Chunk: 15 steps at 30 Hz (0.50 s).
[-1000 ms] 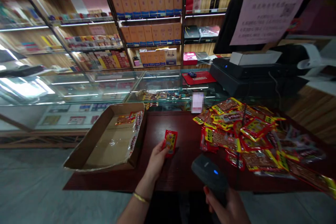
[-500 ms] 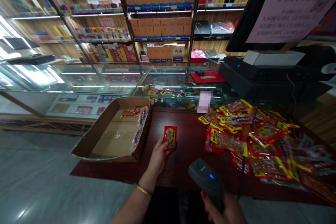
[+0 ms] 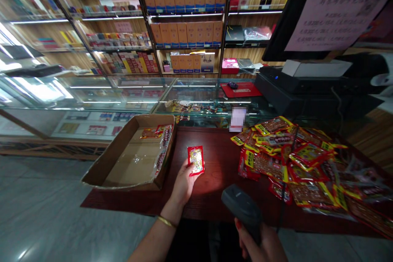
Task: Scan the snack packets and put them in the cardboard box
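My left hand (image 3: 183, 182) grips a small red snack packet (image 3: 196, 161) by its lower left corner, above the dark red table (image 3: 211, 190). A bright patch of light falls on the packet's face and on the wood beside it. In my right hand (image 3: 258, 239) is a dark grey barcode scanner (image 3: 241, 204), its head tilted up and left towards the packet. The scanner and the packet are apart. To the right of both hands lies a heap of red and yellow snack packets (image 3: 270, 166).
At the left stands a shallow cardboard box (image 3: 119, 186) with several packets along its far and right sides. Behind the table is a glass display counter (image 3: 196, 90) with a red mat (image 3: 242, 90). A monitor (image 3: 282, 28) with a paper sign rises at the right.
The scanner's light now shines on the packet and the table. Its blue indicator has gone dark. My left hand and the packet have shifted slightly left in view.
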Tool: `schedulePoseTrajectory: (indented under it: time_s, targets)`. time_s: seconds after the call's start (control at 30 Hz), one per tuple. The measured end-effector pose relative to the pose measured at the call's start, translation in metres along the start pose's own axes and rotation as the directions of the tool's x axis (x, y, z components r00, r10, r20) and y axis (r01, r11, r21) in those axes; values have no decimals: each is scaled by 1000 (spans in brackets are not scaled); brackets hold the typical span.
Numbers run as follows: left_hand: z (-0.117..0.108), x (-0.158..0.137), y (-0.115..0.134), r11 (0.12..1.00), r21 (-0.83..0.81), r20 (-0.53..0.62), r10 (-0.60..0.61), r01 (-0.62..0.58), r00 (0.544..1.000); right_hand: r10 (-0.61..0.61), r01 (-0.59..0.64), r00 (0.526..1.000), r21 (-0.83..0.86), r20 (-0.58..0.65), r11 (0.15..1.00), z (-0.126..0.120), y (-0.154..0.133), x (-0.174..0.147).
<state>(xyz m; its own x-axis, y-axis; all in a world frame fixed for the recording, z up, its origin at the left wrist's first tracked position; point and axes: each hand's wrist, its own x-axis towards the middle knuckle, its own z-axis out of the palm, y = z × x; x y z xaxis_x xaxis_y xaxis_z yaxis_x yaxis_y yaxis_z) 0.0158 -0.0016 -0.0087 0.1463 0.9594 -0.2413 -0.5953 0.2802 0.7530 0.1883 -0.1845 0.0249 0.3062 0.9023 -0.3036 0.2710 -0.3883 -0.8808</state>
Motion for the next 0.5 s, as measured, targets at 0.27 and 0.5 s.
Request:
schedulePoseTrajectory:
  time_s: [0.27,0.5]
  targets:
    - [-2,3,-2,1000,7,-11,-2,2,1000,-32,33,999,11,-42,999,4,-6,2]
    - [-2,4,-4,1000,9,3,-4,4,1000,-75,76,997,-41,18,996,7,-14,14]
